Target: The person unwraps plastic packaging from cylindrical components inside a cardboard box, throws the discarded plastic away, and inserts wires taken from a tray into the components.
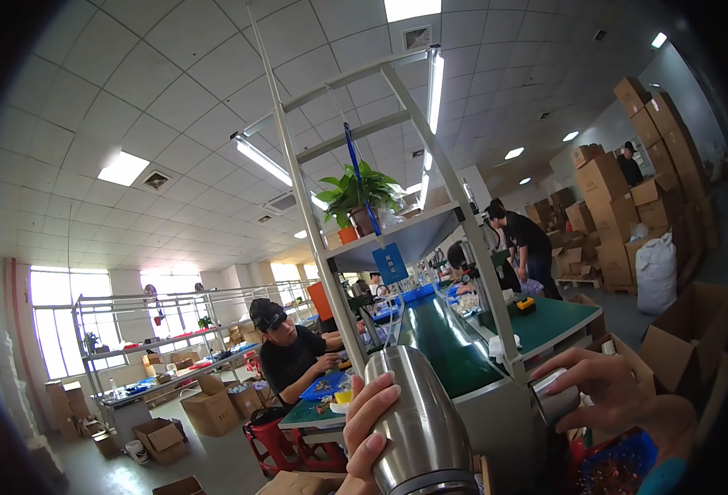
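My left hand is wrapped round a brushed stainless-steel tumbler, its fingers on the tumbler's left side. The tumbler tilts, and a dark ring shows at its lower end near the bottom of the view. To the right, apart from the tumbler, my right hand grips a small silver cylindrical piece between thumb and fingers. Whether that piece is a lid or a cup cannot be made out.
A green conveyor belt runs ahead under a metal frame with a shelf and potted plant. A seated co-worker is at the left; another person bends over at the right. Cardboard boxes and a blue bin lie to the right.
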### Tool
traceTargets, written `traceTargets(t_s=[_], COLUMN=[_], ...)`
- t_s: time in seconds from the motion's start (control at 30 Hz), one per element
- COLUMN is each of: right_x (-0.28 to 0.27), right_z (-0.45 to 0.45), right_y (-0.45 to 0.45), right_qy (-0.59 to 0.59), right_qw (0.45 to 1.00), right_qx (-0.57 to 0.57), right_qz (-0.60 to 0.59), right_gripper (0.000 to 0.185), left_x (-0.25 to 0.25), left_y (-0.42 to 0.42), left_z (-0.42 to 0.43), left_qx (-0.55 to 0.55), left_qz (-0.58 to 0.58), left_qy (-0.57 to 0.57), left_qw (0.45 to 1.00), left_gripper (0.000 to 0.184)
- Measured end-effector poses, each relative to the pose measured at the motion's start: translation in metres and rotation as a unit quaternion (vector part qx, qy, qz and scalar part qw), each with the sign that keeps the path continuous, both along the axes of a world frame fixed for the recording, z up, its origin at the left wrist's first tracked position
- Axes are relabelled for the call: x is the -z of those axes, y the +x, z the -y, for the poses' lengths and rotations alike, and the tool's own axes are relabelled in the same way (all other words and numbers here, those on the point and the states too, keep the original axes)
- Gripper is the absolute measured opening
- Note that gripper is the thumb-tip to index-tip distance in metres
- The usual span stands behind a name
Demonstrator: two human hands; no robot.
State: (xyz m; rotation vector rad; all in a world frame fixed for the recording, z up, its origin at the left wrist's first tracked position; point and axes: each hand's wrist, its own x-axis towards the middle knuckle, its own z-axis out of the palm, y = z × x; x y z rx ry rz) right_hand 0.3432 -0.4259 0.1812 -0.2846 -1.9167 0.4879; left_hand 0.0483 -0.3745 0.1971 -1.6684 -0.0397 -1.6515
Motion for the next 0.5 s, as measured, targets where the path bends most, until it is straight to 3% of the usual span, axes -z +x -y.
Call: traceTargets(t_s=[0.13,0.2,0.4,0.5], right_x=[0.002,0.004,0.01,0.018], right_z=[-0.003,0.001,0.001,-0.002], right_y=[0.0,-0.004,0.002,0.001], right_qy=[0.079,-0.028,-0.095,-0.099], right_qw=[0.996,0.999,0.992,0.992], right_qx=[0.036,-0.013,-0.086,-0.069], right_qz=[0.036,-0.025,-0.013,0.029], right_gripper=[0.051,0.062,0.075,0.076], left_x=[0.0,0.003,0.038,0.063], left_y=[0.0,0.001,-0.007,-0.004], left_z=[0.0,-0.003,-0.016,-0.018], left_qx=[-0.002,0.003,0.056,0.04], left_qz=[-0.01,-0.008,-0.047,-0.05], left_qy=[0.001,0.002,-0.096,-0.185], left_qw=[1.0,1.0,0.993,0.981], left_gripper=[0.075,0.073,0.064,0.062])
